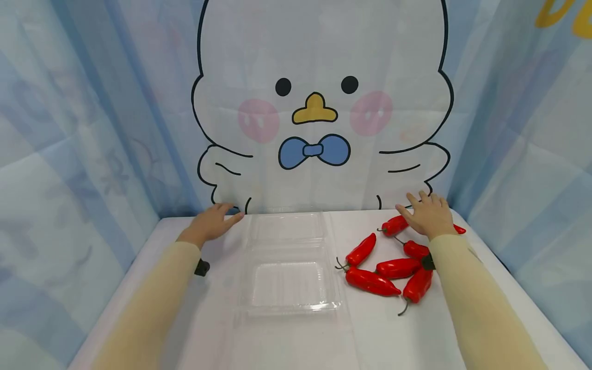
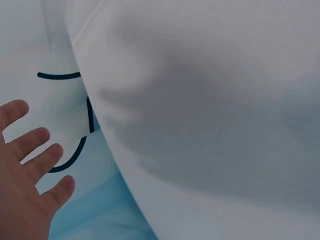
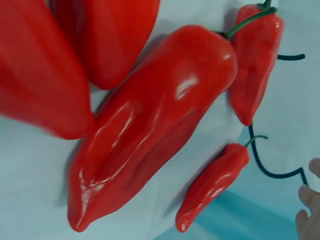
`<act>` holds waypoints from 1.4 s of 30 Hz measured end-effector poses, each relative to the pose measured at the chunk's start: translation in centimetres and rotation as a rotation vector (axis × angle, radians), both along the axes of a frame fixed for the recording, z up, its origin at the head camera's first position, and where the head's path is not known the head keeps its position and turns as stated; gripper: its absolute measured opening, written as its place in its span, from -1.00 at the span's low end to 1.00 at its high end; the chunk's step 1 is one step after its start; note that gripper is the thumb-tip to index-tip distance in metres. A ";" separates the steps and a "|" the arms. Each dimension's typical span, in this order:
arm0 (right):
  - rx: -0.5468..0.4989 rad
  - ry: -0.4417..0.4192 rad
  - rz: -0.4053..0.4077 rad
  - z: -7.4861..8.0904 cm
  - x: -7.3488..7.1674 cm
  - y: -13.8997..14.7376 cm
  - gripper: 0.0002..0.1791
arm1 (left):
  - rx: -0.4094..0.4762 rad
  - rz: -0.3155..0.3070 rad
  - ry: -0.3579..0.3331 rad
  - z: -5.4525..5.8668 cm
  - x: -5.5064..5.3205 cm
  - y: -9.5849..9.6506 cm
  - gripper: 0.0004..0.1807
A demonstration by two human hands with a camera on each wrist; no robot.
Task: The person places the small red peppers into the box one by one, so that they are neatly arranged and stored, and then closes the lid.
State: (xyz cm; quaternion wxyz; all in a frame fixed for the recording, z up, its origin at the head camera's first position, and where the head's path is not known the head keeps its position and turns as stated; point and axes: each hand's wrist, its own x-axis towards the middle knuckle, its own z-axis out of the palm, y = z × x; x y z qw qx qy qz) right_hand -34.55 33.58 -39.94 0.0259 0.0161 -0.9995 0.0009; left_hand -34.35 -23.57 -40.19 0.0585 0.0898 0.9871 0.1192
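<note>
Several red peppers (image 1: 372, 282) with thin green stems lie spread over the right part of the white table. My right hand (image 1: 431, 215) is held over the farthest of them with its fingers spread, holding nothing. Seen close in the right wrist view, a large glossy pepper (image 3: 155, 120) has a smaller one (image 3: 215, 185) beside it. Left of the peppers lies a clear plastic container (image 1: 289, 285), its lid (image 1: 287, 228) folded back at the far side. My left hand (image 1: 210, 224), with fingers extended and nothing in it, is near the table's far left edge, left of the lid.
A white table (image 1: 296, 344) fills the space below, its far edge against a light curtain printed with a cartoon chick (image 1: 319, 56). Blue and white curtains (image 1: 69, 154) hang on both sides. Dark wrist cameras (image 1: 202, 267) sit under the sleeves.
</note>
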 end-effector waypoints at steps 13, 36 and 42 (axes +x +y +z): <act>-0.058 0.007 -0.035 -1.9 2.0 4.8 -0.14 | 0.239 0.026 -0.153 -2.8 2.2 0.0 -0.11; -0.143 -0.037 -0.092 -4.6 2.9 8.2 -0.19 | 0.779 0.157 -0.207 -5.3 7.5 1.6 -0.46; -0.249 0.009 -0.108 -4.5 2.6 7.6 -0.29 | 0.945 0.149 -0.365 -4.6 9.3 2.7 -0.44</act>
